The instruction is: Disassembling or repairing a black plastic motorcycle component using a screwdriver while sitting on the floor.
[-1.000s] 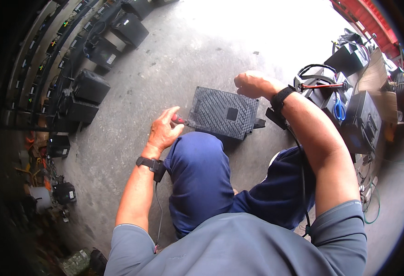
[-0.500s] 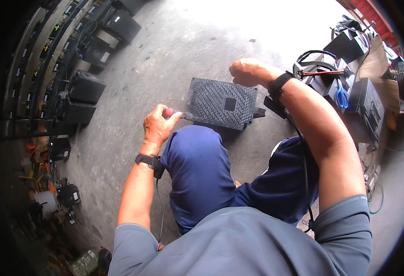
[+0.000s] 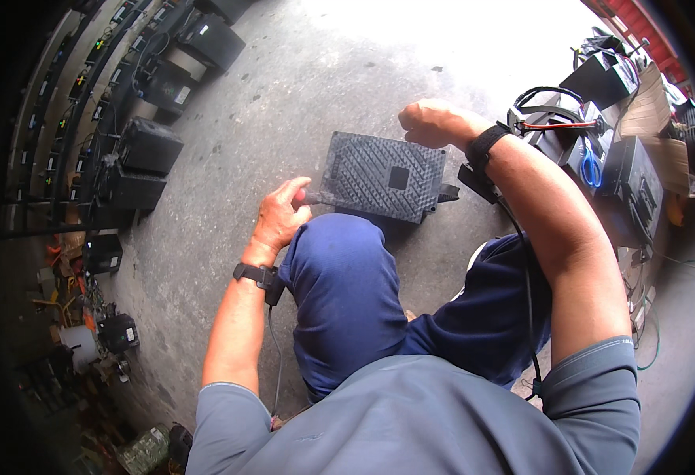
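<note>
A dark rectangular box with a ribbed top and a small central square (image 3: 380, 170) lies on the floor beyond my knees, a short black fitting at its right side. My left hand (image 3: 278, 215) is closed on a red-handled tool, probably a screwdriver (image 3: 305, 195), whose shaft points at the box's left edge. Above the box's upper right corner, my right hand (image 3: 434, 123) is closed; whatever it may hold is hidden. Black straps with cabled units circle both wrists.
A metal rack (image 3: 77, 87) with black boxes (image 3: 148, 146) lines the left. Stacked black boxes (image 3: 626, 188), cables, blue scissors (image 3: 589, 165) and cardboard (image 3: 649, 119) are on the right. Cluttered tools and parts fill the lower left. My bent knees (image 3: 335, 261) are close below the box.
The box and my hands sit higher in the picture than a second ago, as do the surroundings. My left hand's fingers have shifted on the red handle.
</note>
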Demonstrator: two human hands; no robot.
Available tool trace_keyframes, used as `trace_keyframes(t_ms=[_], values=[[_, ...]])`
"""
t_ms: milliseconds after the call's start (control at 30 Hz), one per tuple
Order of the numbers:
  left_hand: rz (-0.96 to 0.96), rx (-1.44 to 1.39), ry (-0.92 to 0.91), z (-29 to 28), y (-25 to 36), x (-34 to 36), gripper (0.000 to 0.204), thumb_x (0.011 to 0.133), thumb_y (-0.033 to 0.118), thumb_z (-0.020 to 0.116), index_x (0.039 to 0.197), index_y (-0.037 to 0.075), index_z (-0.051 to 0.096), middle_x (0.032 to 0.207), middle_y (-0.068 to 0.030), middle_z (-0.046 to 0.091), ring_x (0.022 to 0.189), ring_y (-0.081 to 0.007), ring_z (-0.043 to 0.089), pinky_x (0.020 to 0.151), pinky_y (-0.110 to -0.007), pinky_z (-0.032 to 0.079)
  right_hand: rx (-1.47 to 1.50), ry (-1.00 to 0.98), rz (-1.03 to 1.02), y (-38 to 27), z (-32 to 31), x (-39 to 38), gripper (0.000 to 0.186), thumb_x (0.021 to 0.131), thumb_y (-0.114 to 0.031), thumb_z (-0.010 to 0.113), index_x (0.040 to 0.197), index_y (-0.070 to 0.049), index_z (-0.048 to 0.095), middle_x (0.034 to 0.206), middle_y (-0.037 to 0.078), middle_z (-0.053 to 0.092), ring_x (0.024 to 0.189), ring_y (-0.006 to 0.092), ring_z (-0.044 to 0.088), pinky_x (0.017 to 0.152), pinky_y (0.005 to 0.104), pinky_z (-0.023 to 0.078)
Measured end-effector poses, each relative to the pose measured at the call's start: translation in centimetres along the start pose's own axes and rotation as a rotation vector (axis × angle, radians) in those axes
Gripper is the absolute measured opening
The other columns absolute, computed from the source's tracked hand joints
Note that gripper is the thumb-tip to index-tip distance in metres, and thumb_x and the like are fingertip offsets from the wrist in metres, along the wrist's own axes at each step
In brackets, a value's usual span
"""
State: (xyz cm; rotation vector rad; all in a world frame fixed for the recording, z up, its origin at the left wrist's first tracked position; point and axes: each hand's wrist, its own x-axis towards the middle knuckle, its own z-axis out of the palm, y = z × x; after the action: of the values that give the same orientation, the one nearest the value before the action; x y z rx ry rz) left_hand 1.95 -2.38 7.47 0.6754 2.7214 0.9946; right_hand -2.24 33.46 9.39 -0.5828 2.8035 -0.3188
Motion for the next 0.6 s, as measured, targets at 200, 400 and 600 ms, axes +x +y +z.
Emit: trace_keyframes(t_ms=[200,400,600], values=[[-0.173,0.074,0.097,0.5,0.4,0.1,0.042,0.074,0.010,0.069,0.116,0.007,0.064,0.097,-0.0116,0.070,0.084,-0.0254,0.069,0.075,-0.038,0.056,-0.019,0.001,-0.011,0.0,0.2,0.0,0.014,0.079,-0.012,0.060,0.080,-0.003,0.070,0.076,0.019,0.069,0.073,0.0318,0.070,0.066,0.0405,0.056],[-0.041,-0.188,0.052,0.8,-1.0,0.1,0.045,0.074,0.019,0.079,0.114,0.006,0.064,0.093,-0.0109,0.072,0.079,-0.0249,0.070,0.074,-0.037,0.056,0.003,0.019,-0.009,0.0,0.2,0.1,0.014,0.080,-0.013,0.060,0.080,-0.002,0.069,0.075,0.018,0.069,0.072,0.0319,0.070,0.066,0.0403,0.056],[-0.077,-0.067,0.144,0.6,0.1,0.1,0.044,0.073,0.036,0.085,0.097,0.005,0.065,0.083,-0.0103,0.072,0.078,-0.0284,0.070,0.072,-0.040,0.055,-0.001,0.035,-0.025,0.2,0.2,0.0,0.014,0.079,-0.014,0.061,0.078,-0.002,0.069,0.074,0.018,0.069,0.071,0.0320,0.070,0.066,0.0403,0.056]])
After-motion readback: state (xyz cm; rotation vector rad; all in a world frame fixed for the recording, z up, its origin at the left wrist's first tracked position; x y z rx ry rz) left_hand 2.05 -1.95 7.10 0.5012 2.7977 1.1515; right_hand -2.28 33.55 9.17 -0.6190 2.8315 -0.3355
